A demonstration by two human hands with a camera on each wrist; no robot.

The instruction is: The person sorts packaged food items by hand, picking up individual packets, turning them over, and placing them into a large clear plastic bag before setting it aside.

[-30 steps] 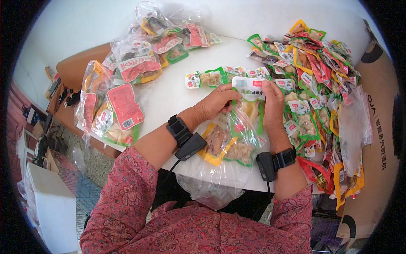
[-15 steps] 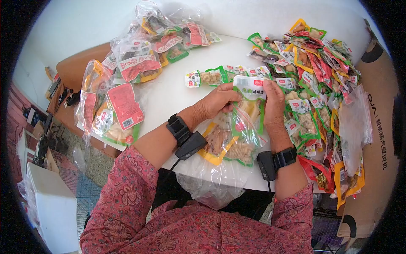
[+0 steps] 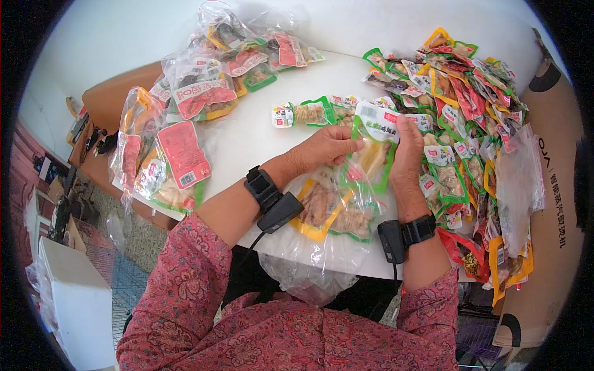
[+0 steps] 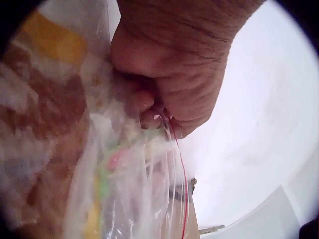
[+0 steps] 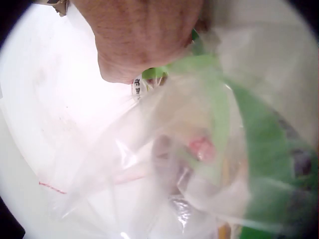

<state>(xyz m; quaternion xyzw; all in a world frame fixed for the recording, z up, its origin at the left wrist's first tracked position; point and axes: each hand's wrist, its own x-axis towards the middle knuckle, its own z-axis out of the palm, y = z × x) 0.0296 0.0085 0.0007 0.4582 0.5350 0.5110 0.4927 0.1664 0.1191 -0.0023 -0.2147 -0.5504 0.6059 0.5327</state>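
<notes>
A green-edged food pouch [image 3: 375,136] stands partly inside a clear zip bag [image 3: 322,247], which also holds a yellow-edged pouch [image 3: 315,207] and another green-edged one. My right hand [image 3: 406,151] grips the upright pouch by its upper right edge. At the bag's mouth, my left hand [image 3: 325,150] pinches the clear plastic; in the left wrist view the curled fingers of the left hand [image 4: 169,74] hold it beside the red zip line. In the right wrist view the right hand [image 5: 144,40] is above the blurred plastic, its fingertips hidden.
Loose pouches [image 3: 448,173] are heaped along the table's right side, with empty clear bags [image 3: 520,185] on them. Filled bags [image 3: 201,86] lie at the back left and left edge. A short row of pouches [image 3: 309,114] lies behind my hands. A cardboard box [image 3: 544,260] stands at right.
The upright pouch has shifted slightly right and tilted, with my right hand moving along. My left hand's fingers have moved a little at the bag's mouth.
</notes>
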